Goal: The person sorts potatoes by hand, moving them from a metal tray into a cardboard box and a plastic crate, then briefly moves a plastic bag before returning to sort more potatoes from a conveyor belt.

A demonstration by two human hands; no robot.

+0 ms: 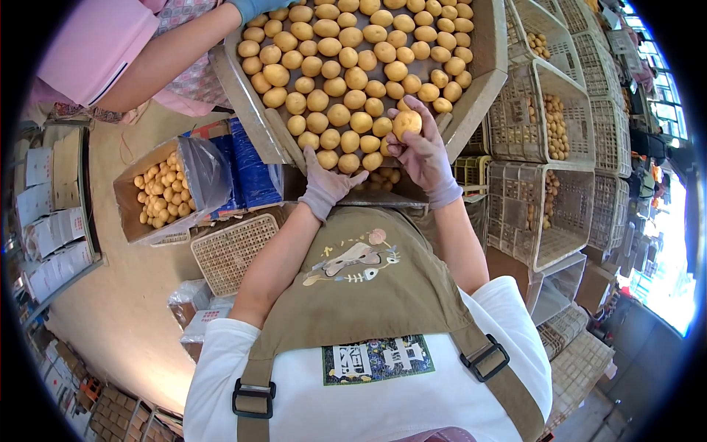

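Note:
Many yellow potatoes (339,114) lie spread over a sorting table with raised sides (471,110) in front of me. My right hand (428,163), in a pale thin glove, holds a potato (406,127) between thumb and fingers above the front right part of the table. My left hand (326,184), gloved the same way, rests at the table's front edge with its fingers spread, beside the nearest potatoes and holding none. Below that edge, between my hands, more potatoes (383,177) show, partly hidden.
At the upper left, another person's arm (173,62) with a blue glove reaches over the table. A lined carton of potatoes (129,206) stands at left, near an upturned plastic crate (234,254). Stacked crates (541,214), some holding potatoes, line the right.

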